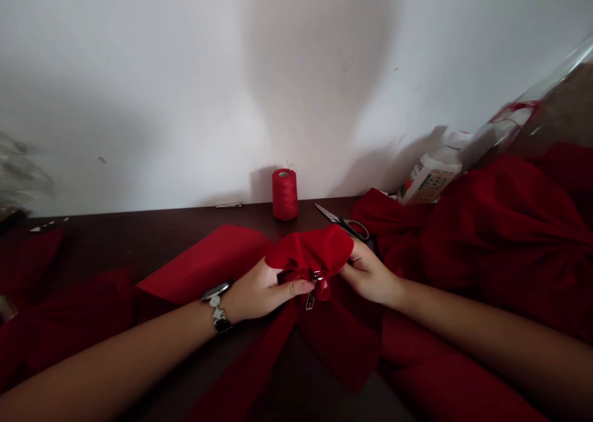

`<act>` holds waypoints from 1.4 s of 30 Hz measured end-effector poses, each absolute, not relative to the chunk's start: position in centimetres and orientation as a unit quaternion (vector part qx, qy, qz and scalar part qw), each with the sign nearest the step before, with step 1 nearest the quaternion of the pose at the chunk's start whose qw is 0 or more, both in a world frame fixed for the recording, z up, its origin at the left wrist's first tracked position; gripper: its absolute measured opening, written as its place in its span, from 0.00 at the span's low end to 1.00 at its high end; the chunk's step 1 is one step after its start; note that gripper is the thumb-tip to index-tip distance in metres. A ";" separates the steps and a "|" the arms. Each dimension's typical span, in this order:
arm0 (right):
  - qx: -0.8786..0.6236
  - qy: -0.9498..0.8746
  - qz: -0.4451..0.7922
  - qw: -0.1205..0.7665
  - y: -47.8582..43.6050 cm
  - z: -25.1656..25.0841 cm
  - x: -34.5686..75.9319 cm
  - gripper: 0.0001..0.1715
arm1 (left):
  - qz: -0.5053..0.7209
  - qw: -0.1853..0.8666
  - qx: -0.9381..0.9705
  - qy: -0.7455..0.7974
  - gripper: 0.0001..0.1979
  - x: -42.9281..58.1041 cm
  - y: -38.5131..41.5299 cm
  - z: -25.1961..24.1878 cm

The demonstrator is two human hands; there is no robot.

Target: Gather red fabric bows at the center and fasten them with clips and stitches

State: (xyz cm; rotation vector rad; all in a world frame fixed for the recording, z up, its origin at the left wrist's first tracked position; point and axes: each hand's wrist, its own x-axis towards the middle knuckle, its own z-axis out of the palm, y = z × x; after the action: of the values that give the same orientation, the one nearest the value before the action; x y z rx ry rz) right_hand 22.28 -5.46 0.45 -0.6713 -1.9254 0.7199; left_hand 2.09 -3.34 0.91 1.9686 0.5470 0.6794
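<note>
Between my hands is a red fabric bow (311, 249), its tails hanging down toward the table's front. A small metal clip (311, 299) sits at the bow's gathered centre. My left hand (264, 292), with a watch and bracelet at the wrist, is closed on the bow's left side, its thumb pressed by the clip. Around the right side of the bow my right hand (368, 274) is closed, its fingertips partly hidden behind the cloth. Just beyond the bow stand a spool of red thread (285, 194) with needles on top and a pair of scissors (340, 219).
More red bows (504, 224) are heaped at the right, and others (78, 311) lie at the left. A flat red cloth piece (208, 264) rests behind my left wrist. A white-capped bottle (433, 170) leans near the wall. Another metal clip (229, 205) lies at the table's back.
</note>
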 end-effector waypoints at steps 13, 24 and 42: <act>-0.290 -0.793 0.276 0.459 -5.2 0.1 22.5 0.12 | 0.255 0.492 0.811 0.188 0.09 2.0 -3.1 1.1; -0.266 -0.823 0.241 0.440 -5.5 0.6 22.6 0.12 | 0.264 0.460 0.819 0.220 0.11 2.0 -3.1 0.8; -0.282 -0.784 0.373 0.408 -4.8 -0.2 22.9 0.21 | 0.259 0.447 0.832 0.202 0.11 2.0 -3.0 1.0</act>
State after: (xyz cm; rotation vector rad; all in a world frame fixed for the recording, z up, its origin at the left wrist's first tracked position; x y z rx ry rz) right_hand 22.88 -4.83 -0.20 -0.7095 -1.9762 0.9403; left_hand 2.00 -3.04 1.03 2.0605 0.5009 0.6406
